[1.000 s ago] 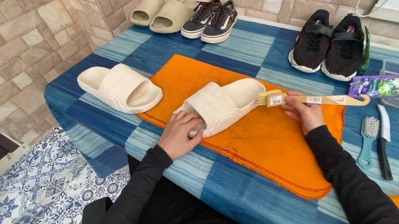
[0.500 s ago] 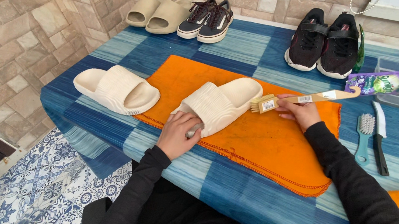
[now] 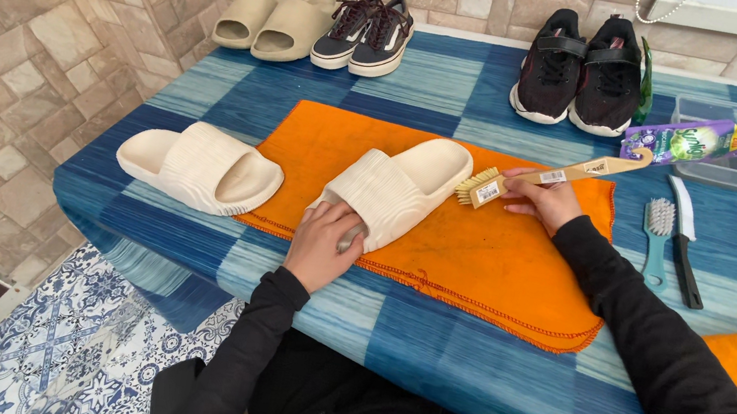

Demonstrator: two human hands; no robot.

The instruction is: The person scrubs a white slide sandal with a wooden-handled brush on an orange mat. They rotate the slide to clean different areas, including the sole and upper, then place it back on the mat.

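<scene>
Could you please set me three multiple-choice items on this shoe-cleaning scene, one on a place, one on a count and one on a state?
1. Where does the cream slide under the hands lie?
A. on the orange cloth
B. in the clear plastic box
C. on the tiled floor

2. How many pairs of shoes stand along the back wall?
A. one
B. three
C. five

3. What is the right hand doing?
A. lying flat and empty
B. holding a wooden brush with its bristles at the slide's edge
C. lifting a black trainer

Answers: 1 A, the slide rests on the cloth, with the left hand pressing its front end. 2 B, beige slides, dark sneakers and black trainers. 3 B, the fingers grip the brush handle.
</scene>
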